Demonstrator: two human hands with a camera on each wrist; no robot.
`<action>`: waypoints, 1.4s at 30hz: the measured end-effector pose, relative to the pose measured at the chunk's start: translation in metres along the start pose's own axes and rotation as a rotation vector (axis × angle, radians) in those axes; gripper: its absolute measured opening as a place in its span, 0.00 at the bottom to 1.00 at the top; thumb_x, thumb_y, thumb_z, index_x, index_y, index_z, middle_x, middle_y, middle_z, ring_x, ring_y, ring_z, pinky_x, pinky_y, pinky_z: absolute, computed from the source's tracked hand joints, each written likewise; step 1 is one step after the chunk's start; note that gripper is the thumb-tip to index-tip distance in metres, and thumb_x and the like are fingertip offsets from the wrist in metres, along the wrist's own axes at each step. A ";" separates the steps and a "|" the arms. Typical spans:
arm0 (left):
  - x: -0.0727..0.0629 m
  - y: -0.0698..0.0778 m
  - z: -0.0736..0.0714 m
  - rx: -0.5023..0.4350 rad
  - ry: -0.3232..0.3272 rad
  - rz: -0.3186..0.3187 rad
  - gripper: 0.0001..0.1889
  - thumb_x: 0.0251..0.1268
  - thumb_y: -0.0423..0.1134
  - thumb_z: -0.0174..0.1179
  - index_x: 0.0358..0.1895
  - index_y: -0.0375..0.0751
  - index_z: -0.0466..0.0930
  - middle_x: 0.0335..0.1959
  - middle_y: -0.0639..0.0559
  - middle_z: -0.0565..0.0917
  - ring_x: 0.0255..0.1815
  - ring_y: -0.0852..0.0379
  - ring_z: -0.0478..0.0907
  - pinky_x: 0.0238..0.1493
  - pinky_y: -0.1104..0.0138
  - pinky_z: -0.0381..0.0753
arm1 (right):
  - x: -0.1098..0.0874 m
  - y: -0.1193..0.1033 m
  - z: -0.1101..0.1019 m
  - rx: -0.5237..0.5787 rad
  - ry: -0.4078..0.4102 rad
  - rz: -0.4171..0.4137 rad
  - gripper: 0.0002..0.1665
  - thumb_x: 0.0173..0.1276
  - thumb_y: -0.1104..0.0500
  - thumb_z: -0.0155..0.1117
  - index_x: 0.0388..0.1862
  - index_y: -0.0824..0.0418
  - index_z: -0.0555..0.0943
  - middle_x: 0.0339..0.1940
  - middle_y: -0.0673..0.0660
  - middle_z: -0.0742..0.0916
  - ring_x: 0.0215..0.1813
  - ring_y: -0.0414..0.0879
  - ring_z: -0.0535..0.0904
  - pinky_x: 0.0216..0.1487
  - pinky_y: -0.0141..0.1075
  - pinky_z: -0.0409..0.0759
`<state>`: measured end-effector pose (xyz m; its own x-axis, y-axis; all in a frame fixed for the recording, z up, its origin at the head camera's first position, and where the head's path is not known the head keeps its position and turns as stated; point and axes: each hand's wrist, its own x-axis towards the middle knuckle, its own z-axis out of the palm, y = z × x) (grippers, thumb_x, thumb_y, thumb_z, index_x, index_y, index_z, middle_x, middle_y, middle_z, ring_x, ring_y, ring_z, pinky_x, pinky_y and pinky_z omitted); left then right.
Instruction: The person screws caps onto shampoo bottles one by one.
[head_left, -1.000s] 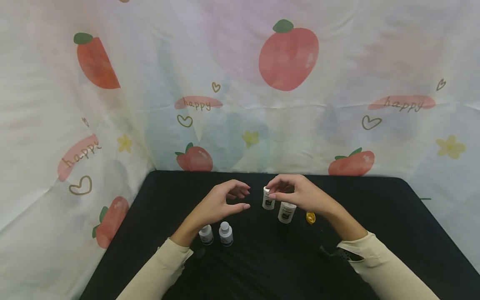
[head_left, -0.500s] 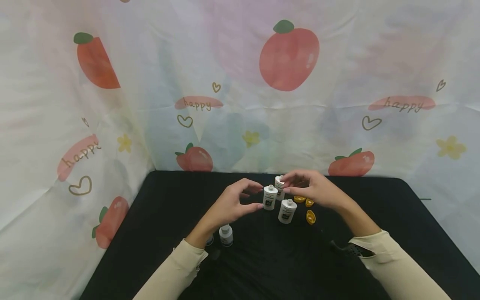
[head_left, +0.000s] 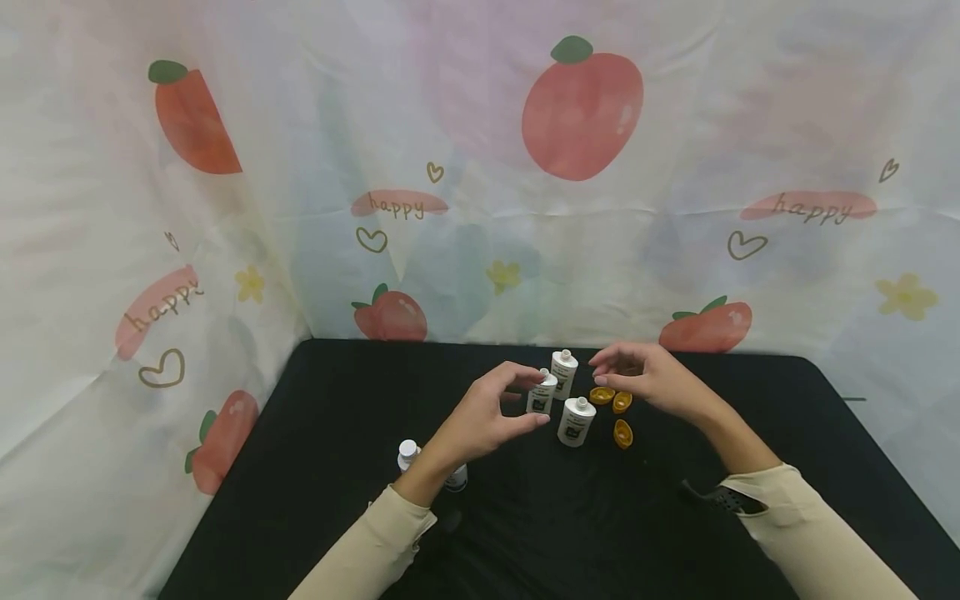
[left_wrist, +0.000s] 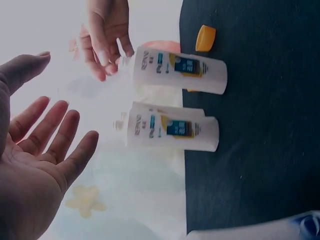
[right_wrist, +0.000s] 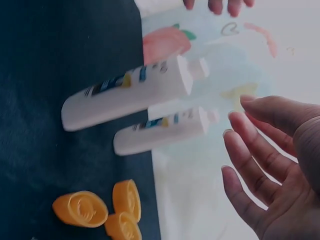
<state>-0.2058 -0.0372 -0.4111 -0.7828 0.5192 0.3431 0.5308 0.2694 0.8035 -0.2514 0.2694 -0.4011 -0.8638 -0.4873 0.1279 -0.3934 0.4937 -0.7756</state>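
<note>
Three white bottles with dark labels and bare narrow necks stand upright near the table's back: a front bottle, a left bottle and a far bottle. My left hand is beside the left bottle, partly overlapping it in the head view. In the left wrist view that hand has its fingers spread and is apart from the bottles. To the right of the far bottle, my right hand has loosely bent fingers. Its palm holds nothing in the right wrist view.
Three yellow-orange caps, one of them a front cap, lie right of the bottles. Two smaller white bottles, a left one and a right one, stand partly behind my left forearm. A printed curtain hangs behind the black table.
My left hand has moved right to the left bottle. My right hand has drawn away from the far bottle toward the right, uncovering the bottles and caps it was hiding.
</note>
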 end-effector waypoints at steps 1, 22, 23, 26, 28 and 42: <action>0.001 0.000 0.002 -0.005 0.000 -0.003 0.27 0.64 0.39 0.71 0.65 0.40 0.74 0.62 0.51 0.79 0.62 0.52 0.78 0.62 0.57 0.79 | 0.000 0.003 0.000 -0.002 0.002 0.004 0.14 0.72 0.56 0.68 0.55 0.57 0.83 0.45 0.55 0.88 0.45 0.53 0.84 0.43 0.38 0.84; 0.010 -0.016 0.043 -0.056 0.025 -0.029 0.27 0.63 0.35 0.72 0.65 0.41 0.74 0.63 0.47 0.79 0.65 0.54 0.76 0.64 0.53 0.78 | -0.005 0.069 -0.004 0.096 -0.090 0.002 0.18 0.70 0.64 0.68 0.57 0.65 0.81 0.55 0.72 0.84 0.50 0.49 0.86 0.48 0.35 0.85; 0.011 -0.016 0.045 -0.055 0.025 -0.032 0.27 0.63 0.35 0.72 0.65 0.41 0.74 0.63 0.46 0.79 0.66 0.55 0.76 0.64 0.54 0.77 | -0.005 0.072 -0.005 0.098 -0.092 0.002 0.18 0.70 0.64 0.69 0.58 0.65 0.81 0.55 0.72 0.84 0.51 0.50 0.86 0.48 0.35 0.85; 0.011 -0.019 0.052 -0.057 0.028 -0.042 0.28 0.63 0.36 0.72 0.66 0.40 0.74 0.64 0.45 0.79 0.66 0.57 0.76 0.65 0.54 0.77 | -0.006 0.079 -0.006 0.082 -0.089 -0.003 0.18 0.70 0.64 0.69 0.57 0.65 0.81 0.56 0.72 0.84 0.52 0.55 0.86 0.49 0.35 0.84; 0.011 -0.021 0.056 -0.061 0.031 -0.052 0.29 0.63 0.36 0.72 0.67 0.40 0.73 0.65 0.45 0.79 0.67 0.57 0.75 0.65 0.54 0.77 | -0.006 0.083 -0.006 0.064 -0.078 -0.005 0.18 0.70 0.64 0.69 0.57 0.64 0.81 0.56 0.71 0.84 0.53 0.57 0.85 0.50 0.35 0.84; 0.014 -0.040 0.076 -0.164 0.013 -0.198 0.29 0.66 0.36 0.69 0.69 0.42 0.71 0.67 0.47 0.78 0.69 0.52 0.74 0.67 0.56 0.75 | -0.008 0.102 -0.005 0.079 -0.096 0.038 0.21 0.68 0.67 0.69 0.58 0.73 0.79 0.52 0.71 0.86 0.52 0.62 0.85 0.49 0.30 0.82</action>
<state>-0.2129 0.0208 -0.4756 -0.8706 0.4592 0.1768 0.3084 0.2292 0.9233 -0.2865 0.3269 -0.4780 -0.8418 -0.5382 0.0410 -0.3321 0.4567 -0.8253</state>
